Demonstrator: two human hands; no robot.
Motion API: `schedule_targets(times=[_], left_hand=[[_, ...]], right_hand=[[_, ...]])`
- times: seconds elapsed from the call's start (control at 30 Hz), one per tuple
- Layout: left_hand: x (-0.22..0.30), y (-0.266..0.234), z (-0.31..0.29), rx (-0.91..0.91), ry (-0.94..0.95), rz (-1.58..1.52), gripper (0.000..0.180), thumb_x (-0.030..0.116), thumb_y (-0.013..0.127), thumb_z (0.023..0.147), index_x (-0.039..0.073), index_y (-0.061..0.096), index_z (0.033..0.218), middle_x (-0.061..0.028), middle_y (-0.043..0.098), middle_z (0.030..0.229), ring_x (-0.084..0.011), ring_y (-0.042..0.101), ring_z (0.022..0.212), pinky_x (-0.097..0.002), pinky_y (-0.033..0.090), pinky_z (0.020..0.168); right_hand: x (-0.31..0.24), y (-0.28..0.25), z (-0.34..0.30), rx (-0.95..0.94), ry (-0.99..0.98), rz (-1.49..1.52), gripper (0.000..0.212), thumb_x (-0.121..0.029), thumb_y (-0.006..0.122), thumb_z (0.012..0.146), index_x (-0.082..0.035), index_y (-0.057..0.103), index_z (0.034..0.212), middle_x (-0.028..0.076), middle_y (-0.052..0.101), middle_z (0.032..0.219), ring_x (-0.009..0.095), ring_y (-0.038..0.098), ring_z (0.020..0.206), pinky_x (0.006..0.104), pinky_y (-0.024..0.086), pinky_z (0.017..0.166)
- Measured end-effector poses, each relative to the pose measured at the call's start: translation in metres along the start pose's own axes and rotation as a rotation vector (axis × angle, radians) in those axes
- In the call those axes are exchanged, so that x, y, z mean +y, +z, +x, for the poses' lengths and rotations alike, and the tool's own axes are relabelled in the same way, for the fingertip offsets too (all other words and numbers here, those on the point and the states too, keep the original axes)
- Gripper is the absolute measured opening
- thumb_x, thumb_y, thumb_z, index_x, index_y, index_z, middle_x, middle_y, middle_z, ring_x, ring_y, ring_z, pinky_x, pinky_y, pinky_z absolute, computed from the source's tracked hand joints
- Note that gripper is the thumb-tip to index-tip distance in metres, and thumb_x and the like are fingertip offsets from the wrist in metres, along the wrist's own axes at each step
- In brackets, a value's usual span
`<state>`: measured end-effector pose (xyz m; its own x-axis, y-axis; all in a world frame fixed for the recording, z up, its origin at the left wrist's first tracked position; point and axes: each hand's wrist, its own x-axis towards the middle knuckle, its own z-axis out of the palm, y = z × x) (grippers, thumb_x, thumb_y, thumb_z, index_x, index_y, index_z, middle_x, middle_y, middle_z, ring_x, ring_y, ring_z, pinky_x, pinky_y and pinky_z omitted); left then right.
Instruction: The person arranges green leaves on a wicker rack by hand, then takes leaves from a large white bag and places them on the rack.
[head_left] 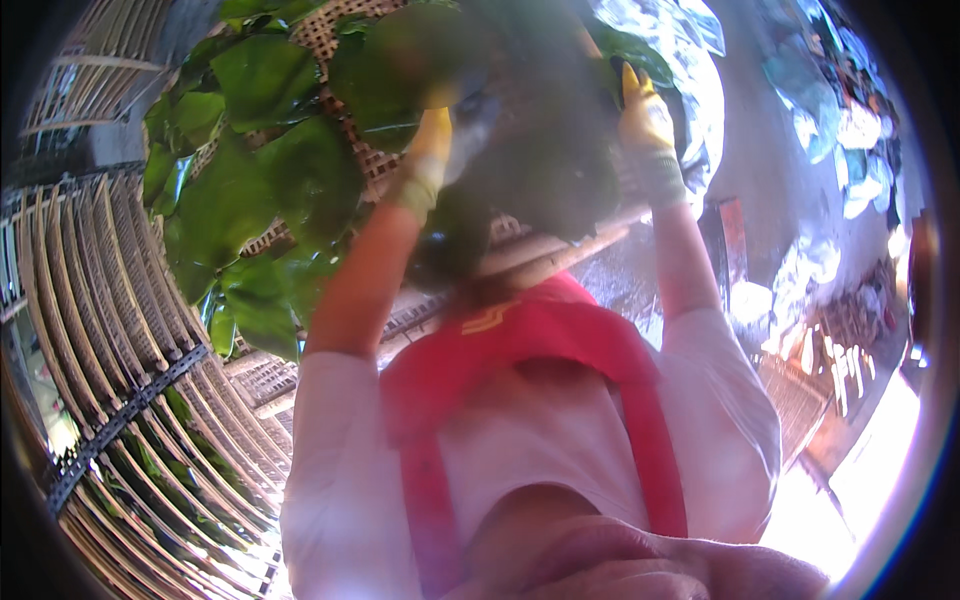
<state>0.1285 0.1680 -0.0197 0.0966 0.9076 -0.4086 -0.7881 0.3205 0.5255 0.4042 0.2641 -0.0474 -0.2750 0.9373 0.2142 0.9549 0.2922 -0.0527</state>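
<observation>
Across the upper part of the head view, a woven tray (375,162) with open, crossed strips lies under broad, glossy green leaves (225,205), which cover most of it and spill over its left edge. To the left of the tray, slatted racks (95,300) curve downward in rows, crossed by a dark perforated metal bar (130,425); more greenery shows between the lower slats. Right of the tray come bright, crumpled clear plastic (705,90), a grey floor (750,150) and, farther off, a heap of plastic (855,140). Strong light glares at the lower right. Below the tray's near edge is the wearer's red apron (530,335). Both bare forearms reach up from pale sleeves over the tray, wide apart, in pale gloves with yellow fingers. The left hand (432,145) points away from the body at the lower edge of a large leaf (385,75) on the tray; blur hides its grip, so its closure cannot be told. The right hand (648,118), at the tray's right side, has fingers extended against another leaf (640,55); whether they pinch it cannot be told.
</observation>
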Motion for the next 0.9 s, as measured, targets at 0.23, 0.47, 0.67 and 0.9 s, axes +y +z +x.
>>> schedule_targets(times=[0.23, 0.47, 0.67, 0.9], left_hand=[[0.013, -0.05, -0.019, 0.28, 0.805, 2.093, 0.067, 0.04, 0.071, 0.076, 0.002, 0.049, 0.127, -0.0249, 0.047, 0.13, -0.0405, 0.05, 0.114, -0.0453, 0.045, 0.094], [0.019, -0.081, -0.017, 0.331, 0.594, 1.614, 0.07, 0.033, 0.076, 0.071, 0.003, 0.048, 0.128, -0.0275, 0.046, 0.13, -0.0443, 0.047, 0.117, -0.0462, 0.042, 0.098], [-0.017, -0.159, -0.02, 0.384, 0.756, 2.499, 0.07, 0.03, 0.074, 0.073, 0.001, 0.045, 0.129, -0.0256, 0.044, 0.132, -0.0422, 0.044, 0.121, -0.0438, 0.038, 0.104], [-0.005, -0.075, -0.046, 0.255, 0.581, 1.904, 0.072, 0.028, 0.074, 0.073, 0.002, 0.042, 0.132, -0.0238, 0.042, 0.135, -0.0385, 0.043, 0.122, -0.0424, 0.036, 0.105]], right_hand=[[-0.121, 0.005, 0.038, -0.15, -0.673, 0.023, 0.055, -0.012, 0.059, 0.076, -0.011, 0.05, 0.13, 0.021, 0.048, 0.132, 0.037, 0.05, 0.115, 0.0394, 0.043, 0.097], [-0.163, -0.027, 0.105, -0.391, -0.903, -0.178, 0.057, -0.015, 0.066, 0.073, -0.022, 0.054, 0.128, 0.012, 0.04, 0.142, 0.033, 0.043, 0.126, 0.0434, 0.038, 0.102], [-0.16, -0.008, 0.114, -0.223, -0.978, -0.257, 0.044, -0.017, 0.05, 0.087, -0.023, 0.05, 0.13, 0.011, 0.038, 0.145, 0.031, 0.036, 0.133, 0.0428, 0.027, 0.11], [-0.135, 0.021, 0.143, -0.241, -1.034, -0.198, 0.037, -0.012, 0.052, 0.084, -0.021, 0.057, 0.12, 0.009, 0.045, 0.139, 0.028, 0.045, 0.126, 0.0382, 0.035, 0.104]])
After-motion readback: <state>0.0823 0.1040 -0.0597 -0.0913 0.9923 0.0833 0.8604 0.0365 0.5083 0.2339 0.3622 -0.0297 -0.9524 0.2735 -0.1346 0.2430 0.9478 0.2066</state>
